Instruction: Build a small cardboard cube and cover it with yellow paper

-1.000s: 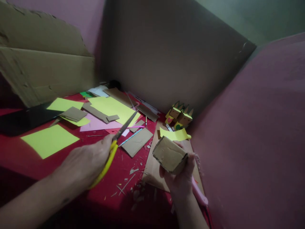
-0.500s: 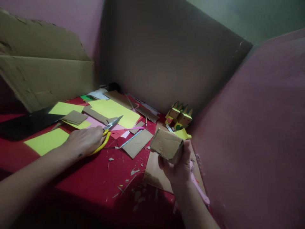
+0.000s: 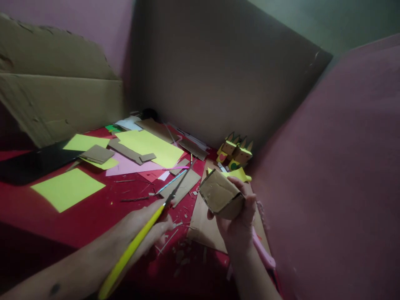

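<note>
Scissors and cardboard box in hand, apart: looks like a pause between cuts.
Clock centred on the view. Left hand (image 3: 137,223) at 7 o'clock, fingers closed on yellow-handled scissors (image 3: 146,229) (how they sit in the loops, cannot tell); blades look together, aimed toward 1. Cardboard box (image 3: 220,193) at 5, off the table, right hand's (image 3: 233,233) fingers wrapped around its side and underside, flat face toward the viewer. Pale scraps (image 3: 176,225) on the red cloth (image 3: 125,212) at 6 to 7. My read: trimming stage; the next move calls for a steady box, an edge turned toward opened blades.
</note>
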`<action>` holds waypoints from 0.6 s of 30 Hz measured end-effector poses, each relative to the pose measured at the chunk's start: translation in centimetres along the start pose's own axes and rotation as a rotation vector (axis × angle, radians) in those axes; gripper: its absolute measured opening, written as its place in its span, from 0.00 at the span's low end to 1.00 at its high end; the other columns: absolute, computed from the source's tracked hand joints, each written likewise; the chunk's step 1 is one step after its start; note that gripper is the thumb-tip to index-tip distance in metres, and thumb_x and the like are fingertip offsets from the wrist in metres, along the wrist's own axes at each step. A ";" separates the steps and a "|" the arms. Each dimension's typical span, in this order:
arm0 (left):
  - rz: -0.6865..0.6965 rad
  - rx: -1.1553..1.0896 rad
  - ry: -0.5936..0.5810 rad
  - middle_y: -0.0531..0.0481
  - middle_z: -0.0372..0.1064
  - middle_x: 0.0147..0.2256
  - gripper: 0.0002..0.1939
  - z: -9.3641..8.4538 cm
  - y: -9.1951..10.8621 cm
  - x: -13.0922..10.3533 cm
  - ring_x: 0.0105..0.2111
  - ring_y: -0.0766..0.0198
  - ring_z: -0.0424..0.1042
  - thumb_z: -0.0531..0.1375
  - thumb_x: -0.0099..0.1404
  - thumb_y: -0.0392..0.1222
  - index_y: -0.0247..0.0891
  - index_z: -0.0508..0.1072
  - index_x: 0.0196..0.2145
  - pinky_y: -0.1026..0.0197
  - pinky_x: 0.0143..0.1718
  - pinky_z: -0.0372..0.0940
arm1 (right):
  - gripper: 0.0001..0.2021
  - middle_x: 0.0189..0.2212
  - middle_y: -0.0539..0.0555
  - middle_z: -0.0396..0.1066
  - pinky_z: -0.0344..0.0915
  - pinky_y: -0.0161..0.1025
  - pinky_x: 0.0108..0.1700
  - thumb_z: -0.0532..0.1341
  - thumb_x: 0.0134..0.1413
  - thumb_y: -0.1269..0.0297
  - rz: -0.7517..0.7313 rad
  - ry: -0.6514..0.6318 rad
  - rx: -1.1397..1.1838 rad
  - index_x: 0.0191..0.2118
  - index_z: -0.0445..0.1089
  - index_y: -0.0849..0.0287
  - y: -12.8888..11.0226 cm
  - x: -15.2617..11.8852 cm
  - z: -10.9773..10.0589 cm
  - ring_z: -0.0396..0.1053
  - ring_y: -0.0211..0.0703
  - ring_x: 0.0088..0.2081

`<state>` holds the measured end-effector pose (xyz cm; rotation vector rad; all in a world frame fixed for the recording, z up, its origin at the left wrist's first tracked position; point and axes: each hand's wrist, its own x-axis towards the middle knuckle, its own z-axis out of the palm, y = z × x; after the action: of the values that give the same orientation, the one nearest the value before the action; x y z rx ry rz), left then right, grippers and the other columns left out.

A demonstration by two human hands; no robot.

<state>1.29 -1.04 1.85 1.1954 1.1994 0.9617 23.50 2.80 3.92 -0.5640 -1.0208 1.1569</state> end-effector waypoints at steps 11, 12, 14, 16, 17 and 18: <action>-0.020 -0.488 -0.313 0.49 0.74 0.23 0.34 1.3 2.1 1.6 0.17 0.63 0.70 0.71 0.51 0.72 0.36 0.75 0.36 0.63 0.18 0.67 | 0.34 0.48 0.55 0.74 0.78 0.46 0.44 0.70 0.53 0.41 -0.351 -0.089 -0.387 0.63 0.67 0.43 0.6 -1.7 1.0 0.76 0.50 0.46; 0.017 -0.483 -0.319 0.49 0.74 0.23 0.31 1.2 2.0 1.8 0.18 0.62 0.71 0.70 0.56 0.68 0.36 0.76 0.40 0.63 0.20 0.68 | 0.35 0.51 0.56 0.74 0.78 0.48 0.46 0.70 0.53 0.40 -0.363 -0.122 -0.428 0.64 0.66 0.44 0.8 -1.9 0.8 0.76 0.53 0.48; 0.060 -0.470 -0.345 0.49 0.74 0.23 0.28 1.0 1.8 2.3 0.20 0.61 0.73 0.68 0.62 0.64 0.36 0.78 0.46 0.62 0.22 0.69 | 0.37 0.54 0.59 0.72 0.78 0.52 0.51 0.70 0.52 0.40 -0.379 -0.198 -0.523 0.64 0.66 0.46 1.1 -2.2 0.2 0.75 0.57 0.53; 0.056 -0.472 -0.360 0.48 0.74 0.22 0.30 0.8 1.6 2.7 0.21 0.59 0.74 0.67 0.63 0.65 0.36 0.79 0.49 0.61 0.24 0.70 | 0.40 0.58 0.61 0.71 0.77 0.54 0.54 0.73 0.49 0.40 -0.384 -0.259 -0.603 0.65 0.65 0.47 1.4 -2.4 -0.5 0.73 0.59 0.56; 0.059 -0.474 -0.356 0.47 0.75 0.23 0.30 0.7 1.6 2.8 0.23 0.57 0.76 0.68 0.62 0.64 0.36 0.79 0.50 0.60 0.25 0.72 | 0.42 0.59 0.61 0.70 0.76 0.55 0.55 0.74 0.48 0.41 -0.384 -0.283 -0.639 0.66 0.64 0.48 1.6 -2.5 -0.8 0.73 0.60 0.57; 0.068 -0.470 -0.346 0.46 0.77 0.25 0.29 0.6 1.8 2.9 0.27 0.55 0.78 0.69 0.61 0.62 0.36 0.79 0.50 0.59 0.28 0.73 | 0.43 0.59 0.62 0.70 0.76 0.55 0.55 0.75 0.47 0.43 -0.389 -0.302 -0.670 0.67 0.62 0.48 1.7 -2.5 -0.9 0.73 0.61 0.57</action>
<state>2.41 1.97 3.10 0.9745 0.6161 0.9719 23.38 1.13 1.19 -0.6807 -1.7152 0.5434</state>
